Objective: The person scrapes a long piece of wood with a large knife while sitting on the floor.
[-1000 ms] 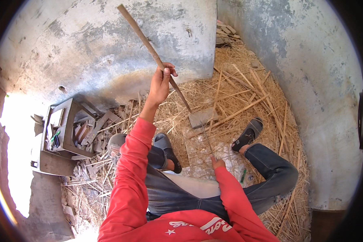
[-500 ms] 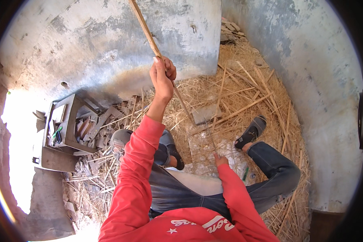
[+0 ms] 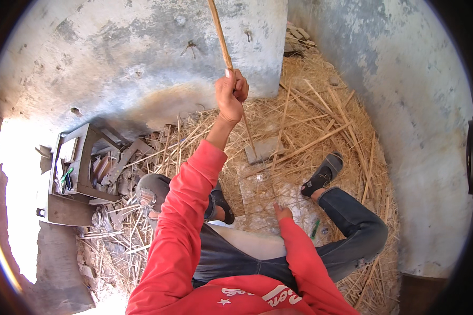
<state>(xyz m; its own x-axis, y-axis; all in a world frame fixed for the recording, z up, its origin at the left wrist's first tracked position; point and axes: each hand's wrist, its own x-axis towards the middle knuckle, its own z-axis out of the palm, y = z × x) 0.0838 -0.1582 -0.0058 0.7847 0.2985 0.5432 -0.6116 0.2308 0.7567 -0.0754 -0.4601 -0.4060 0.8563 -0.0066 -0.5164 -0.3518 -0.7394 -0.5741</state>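
Observation:
My left hand (image 3: 231, 97) is raised in front of me, its fingers wrapped round a long, thin wooden stick (image 3: 220, 34). The stick runs up past the top of the view, and its lower part slants down to a grey brick-like block (image 3: 264, 149) on the floor. Low between my legs is my right hand (image 3: 283, 212), fingers curled and thumb side up. A faint thin line leads from the block toward it, but what that hand grips is too small to tell.
Straw and split sticks (image 3: 320, 126) cover the floor. An overturned wooden cabinet (image 3: 71, 205) with tools, including a green-handled one, stands at left beside rubble. Worn plaster walls (image 3: 157, 58) enclose the space. A small green item (image 3: 315, 229) lies near my right knee.
My left hand has moved to the right and slightly upward with the stick, which now stands more upright. My right hand has shifted slightly left and down.

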